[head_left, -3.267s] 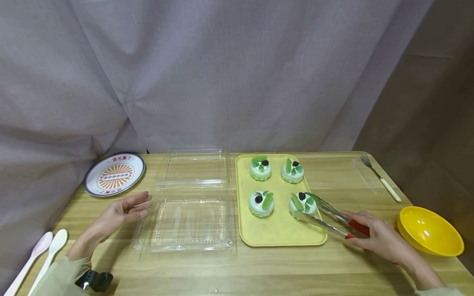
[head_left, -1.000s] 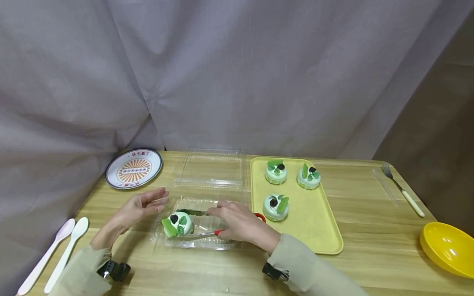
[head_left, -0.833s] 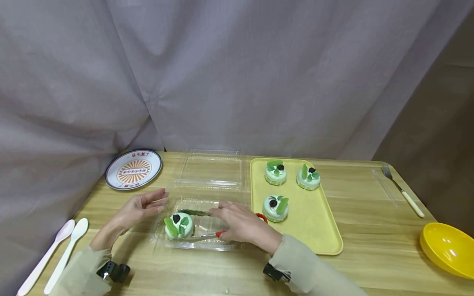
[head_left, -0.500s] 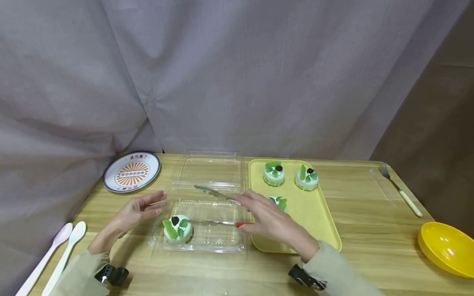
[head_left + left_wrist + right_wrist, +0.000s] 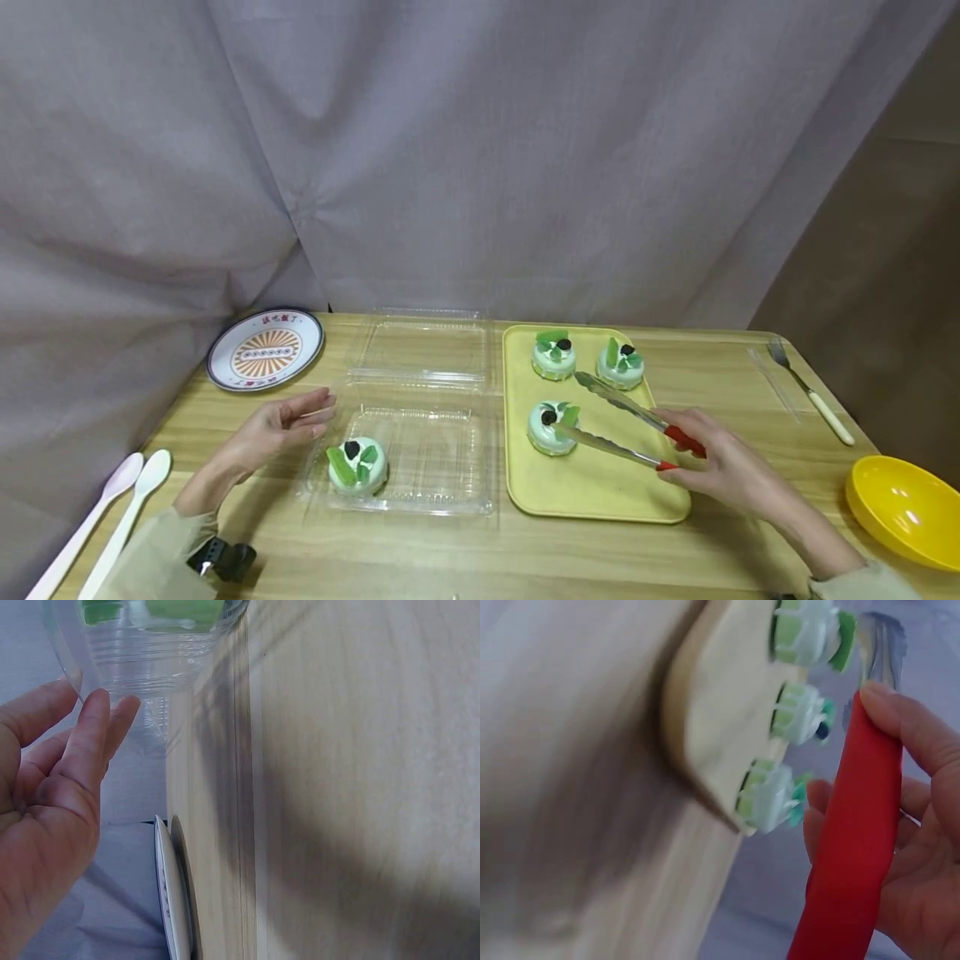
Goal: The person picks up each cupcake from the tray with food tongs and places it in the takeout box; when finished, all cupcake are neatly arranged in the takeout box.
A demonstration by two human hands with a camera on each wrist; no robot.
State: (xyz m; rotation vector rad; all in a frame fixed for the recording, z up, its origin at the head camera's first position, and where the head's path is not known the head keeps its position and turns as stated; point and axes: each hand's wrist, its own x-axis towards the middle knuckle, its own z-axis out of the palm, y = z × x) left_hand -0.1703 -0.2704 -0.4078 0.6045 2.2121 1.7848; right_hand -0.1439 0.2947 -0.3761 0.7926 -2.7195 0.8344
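My right hand (image 5: 720,462) holds red-handled metal tongs (image 5: 618,404) over a yellow tray (image 5: 600,492). The tongs are spread, their tips above the small green-and-white cake (image 5: 551,437) at the tray's near left; whether they touch it is unclear. Two more such cakes, back left (image 5: 553,362) and back right (image 5: 619,373), stand behind it. A fourth cake (image 5: 357,475) sits at the left of a clear hinged plastic container (image 5: 472,505) whose lid lies back. At that container's left rim is my left hand (image 5: 273,429), fingers extended; in the left wrist view the fingertips appear to meet the rim.
A patterned plate (image 5: 307,333) lies at the back left, two spoons (image 5: 123,521) at the left edge. On the right are a fork (image 5: 813,396), a thin clear strip (image 5: 772,383) and a yellow bowl (image 5: 900,508). A grey cloth (image 5: 480,150) hangs behind the table.
The cake from the tray's near right went into the container and was let go. My right hand then swung back right with the tongs to the tray. The left hand barely moved.
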